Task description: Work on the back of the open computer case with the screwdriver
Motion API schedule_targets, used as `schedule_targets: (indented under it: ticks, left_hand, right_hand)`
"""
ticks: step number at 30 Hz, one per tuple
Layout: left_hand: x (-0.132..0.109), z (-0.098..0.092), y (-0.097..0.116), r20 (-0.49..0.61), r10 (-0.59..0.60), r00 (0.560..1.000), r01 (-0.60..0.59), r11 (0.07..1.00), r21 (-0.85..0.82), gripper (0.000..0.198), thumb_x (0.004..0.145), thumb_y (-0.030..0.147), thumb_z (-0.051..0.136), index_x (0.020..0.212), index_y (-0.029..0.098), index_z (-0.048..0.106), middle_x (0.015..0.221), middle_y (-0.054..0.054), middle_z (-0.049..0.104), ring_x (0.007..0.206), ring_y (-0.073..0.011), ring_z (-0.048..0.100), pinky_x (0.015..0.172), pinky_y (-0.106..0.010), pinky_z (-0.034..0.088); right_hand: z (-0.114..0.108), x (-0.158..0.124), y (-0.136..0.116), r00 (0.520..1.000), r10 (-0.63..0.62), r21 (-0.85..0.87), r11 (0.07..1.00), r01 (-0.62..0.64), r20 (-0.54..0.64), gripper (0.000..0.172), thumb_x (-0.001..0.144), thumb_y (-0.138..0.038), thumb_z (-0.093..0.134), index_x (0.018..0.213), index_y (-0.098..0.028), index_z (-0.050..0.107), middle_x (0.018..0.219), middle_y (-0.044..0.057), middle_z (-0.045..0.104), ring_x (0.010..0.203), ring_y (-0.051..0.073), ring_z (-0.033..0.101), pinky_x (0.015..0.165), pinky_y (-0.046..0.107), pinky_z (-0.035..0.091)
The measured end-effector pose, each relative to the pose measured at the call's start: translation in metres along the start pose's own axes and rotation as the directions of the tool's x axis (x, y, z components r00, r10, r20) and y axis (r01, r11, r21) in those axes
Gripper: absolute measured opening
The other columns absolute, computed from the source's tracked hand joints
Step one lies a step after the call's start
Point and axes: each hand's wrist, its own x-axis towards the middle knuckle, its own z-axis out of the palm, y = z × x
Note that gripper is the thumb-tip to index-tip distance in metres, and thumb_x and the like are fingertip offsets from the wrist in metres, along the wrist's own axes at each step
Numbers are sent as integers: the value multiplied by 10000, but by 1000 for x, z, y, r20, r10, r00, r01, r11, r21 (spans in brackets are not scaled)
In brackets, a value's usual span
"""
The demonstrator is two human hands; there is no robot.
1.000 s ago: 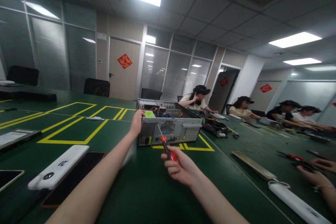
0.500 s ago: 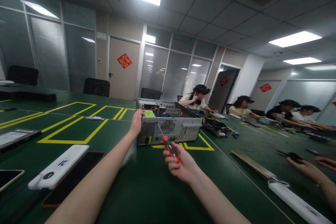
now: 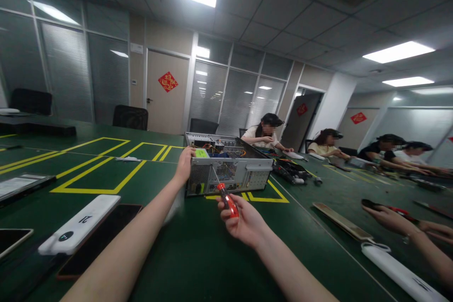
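Note:
An open computer case (image 3: 257, 166) stands on the green table, its rear panel towards me. At its upper left corner my left hand (image 3: 184, 165) is closed over the edge, beside a bright yellow-green label (image 3: 202, 153) on what looks like the power supply. My right hand (image 3: 242, 217) is closed around the red and black handle of a screwdriver (image 3: 227, 199). The screwdriver's thin shaft points up and left to the rear panel, and its tip appears to touch the panel near the vent. Wires show inside the case.
To the left lie a white device marked 21 (image 3: 79, 225), a dark phone (image 3: 101, 240) and a hard drive (image 3: 23, 188). Black parts (image 3: 290, 171) sit right of the case. At the right, a co-worker's hands (image 3: 398, 222) hold a dark object near a white device (image 3: 399, 271).
My right fingers have shifted on the screwdriver, whose handle has turned and tilted slightly left. The left hand and case have stayed put. The co-worker's hands at right have moved left.

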Motion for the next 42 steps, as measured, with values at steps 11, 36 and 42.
schedule_targets:
  ticks: [11, 36, 42]
  left_hand:
    - [0, 1, -1, -1, -17, 1000, 17, 1000, 6, 353, 948, 315, 247, 735, 229, 516, 1047, -51, 663, 1166, -198, 554, 1143, -383, 352]
    - [0, 1, 2, -1, -27, 1000, 27, 1000, 6, 336, 944, 306, 251, 733, 228, 502, 1051, -57, 659, 1159, -201, 554, 1122, -388, 373]
    - [0, 0, 3, 6, -21, 1000, 21, 1000, 3, 328, 937, 302, 256, 733, 228, 502, 1058, -61, 654, 1158, -208, 552, 1121, -395, 370]
  right_hand:
    - [0, -11, -1, 988, -20, -161, 986, 44, 151, 347, 769, -116, 523, 1111, -69, 546, 953, 132, 639, 781, 158, 612, 623, 236, 505]
    - [-7, -8, 1, 976, 110, -241, 968, -63, 188, 275, 860, -180, 659, 1109, -128, 555, 799, 32, 613, 495, 18, 418, 462, 108, 303]
    - [-9, -4, 3, 950, 187, -357, 930, -89, 249, 465, 733, -81, 712, 1129, -156, 479, 1118, 176, 649, 882, 211, 696, 695, 237, 479]
